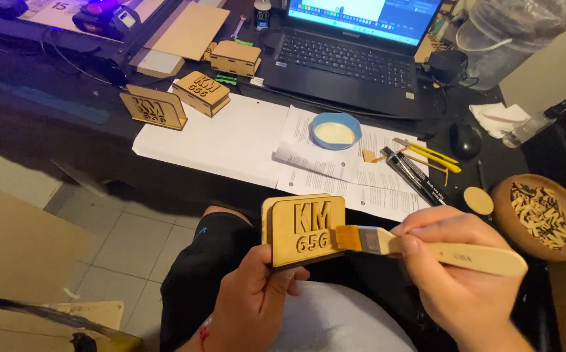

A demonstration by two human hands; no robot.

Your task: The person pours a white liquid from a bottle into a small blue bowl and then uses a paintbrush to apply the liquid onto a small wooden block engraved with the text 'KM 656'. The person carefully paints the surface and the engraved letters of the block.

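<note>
My left hand (253, 296) grips a small rounded wooden plaque (304, 229) from below, its face carrying raised cut-out letters and digits. My right hand (455, 274) holds a flat paintbrush (426, 248) with a pale wooden handle; its orange bristles touch the plaque's right edge. Both hands are over my lap, in front of the dark desk.
On the desk: a blue bowl of pale glue (335, 131) on white sheets of paper (231, 140), two similar plaques (154, 107) (201, 93), a small wooden box (235, 57), a laptop (348, 52), yellow cutters (429, 155), a mouse (465, 139), and a wooden bowl of cut pieces (540, 215).
</note>
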